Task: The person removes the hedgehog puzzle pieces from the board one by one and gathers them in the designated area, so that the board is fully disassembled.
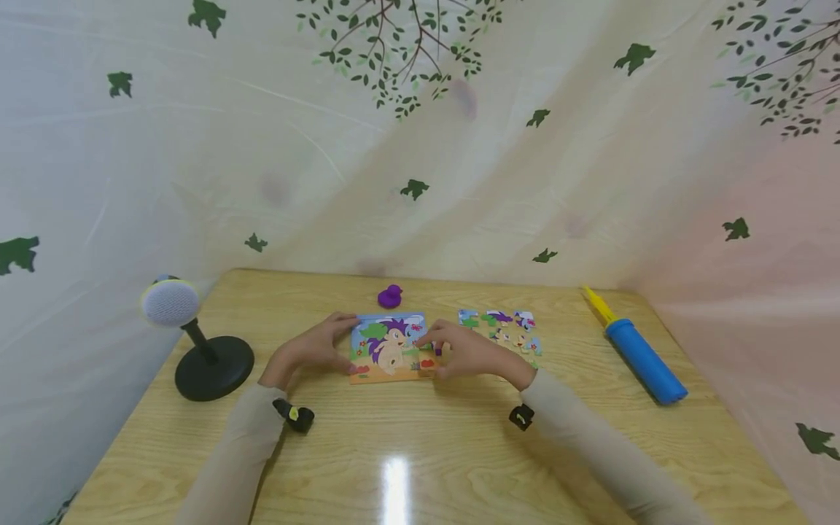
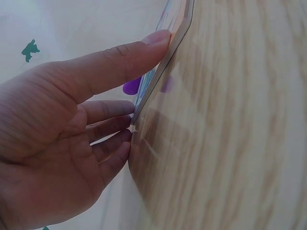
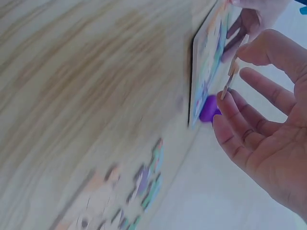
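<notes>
A hedgehog puzzle board (image 1: pixel 391 354) lies on the table, a purple-haired hedgehog pictured on it. At its left side, my left hand (image 1: pixel 319 343) rests with thumb and fingers spread along the edge. The left wrist view shows that thumb (image 2: pixel 156 40) on the board's rim, the other fingers fairly straight against the edge. My right hand (image 1: pixel 469 351) is over the board's right side, pinching a puzzle piece (image 3: pixel 231 72) between thumb and fingertips. In the right wrist view the piece stands edge-on, so its picture is mostly hidden. Loose puzzle pieces (image 1: pixel 525 319) lie beyond the right hand.
A purple rubber duck (image 1: pixel 390 297) sits behind the board. To the left stands a microphone-like object (image 1: pixel 172 303) on a round black base (image 1: pixel 214 369). A blue hand pump (image 1: pixel 646 362) with a yellow nozzle lies at the right. Patterned fabric (image 1: pixel 459 219) hangs behind the table.
</notes>
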Demonstrator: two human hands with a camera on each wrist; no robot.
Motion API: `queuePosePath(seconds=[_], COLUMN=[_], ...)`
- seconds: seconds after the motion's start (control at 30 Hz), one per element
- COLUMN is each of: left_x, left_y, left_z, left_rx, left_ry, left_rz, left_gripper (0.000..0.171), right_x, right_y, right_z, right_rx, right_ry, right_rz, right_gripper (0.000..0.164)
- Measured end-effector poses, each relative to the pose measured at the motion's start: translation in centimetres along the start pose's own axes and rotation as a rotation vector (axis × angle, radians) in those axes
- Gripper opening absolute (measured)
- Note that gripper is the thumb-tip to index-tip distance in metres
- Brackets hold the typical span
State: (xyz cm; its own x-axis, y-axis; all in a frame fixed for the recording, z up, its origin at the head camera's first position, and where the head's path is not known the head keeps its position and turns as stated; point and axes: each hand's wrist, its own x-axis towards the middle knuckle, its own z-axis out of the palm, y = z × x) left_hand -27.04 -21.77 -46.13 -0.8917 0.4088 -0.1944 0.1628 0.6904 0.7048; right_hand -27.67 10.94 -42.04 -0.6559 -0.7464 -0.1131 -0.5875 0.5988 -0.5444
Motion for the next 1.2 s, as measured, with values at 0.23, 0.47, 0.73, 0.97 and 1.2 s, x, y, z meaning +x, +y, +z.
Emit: queuePosePath(seconds=[0.23, 0.47, 0.73, 0.97, 1.2], left_x=[0.1, 0.2, 0.3, 0.2, 0.0], left_y=[-0.1, -0.1, -0.2, -0.2, -0.2], left_z=[0.0, 0.0, 0.2, 0.3, 0.2], left_rx=[-0.029, -0.021, 0.009, 0.016, 0.002], left_ry=[0.001, -0.002, 0.002, 0.006, 0.011], left_rz=[0.011, 0.01, 0.007, 0.013, 0.02], left_gripper=[0.101, 0.1, 0.101, 0.101, 0.101], right_x=[-2.2, -4.1, -5.1, -5.4, -5.6], right_y=[1.4, 2.6, 3.5, 3.7, 3.6], right_z=[-1.0, -1.1, -1.1, -0.9, -0.6], right_rx=[-0.005, -0.044, -0.094, -0.143, -0.146], right_ry=[0.007, 0.013, 0.022, 0.029, 0.02], right_rz=[0.028, 0.026, -0.003, -0.008, 0.01], right_gripper=[0.051, 0.05, 0.045, 0.044, 0.042])
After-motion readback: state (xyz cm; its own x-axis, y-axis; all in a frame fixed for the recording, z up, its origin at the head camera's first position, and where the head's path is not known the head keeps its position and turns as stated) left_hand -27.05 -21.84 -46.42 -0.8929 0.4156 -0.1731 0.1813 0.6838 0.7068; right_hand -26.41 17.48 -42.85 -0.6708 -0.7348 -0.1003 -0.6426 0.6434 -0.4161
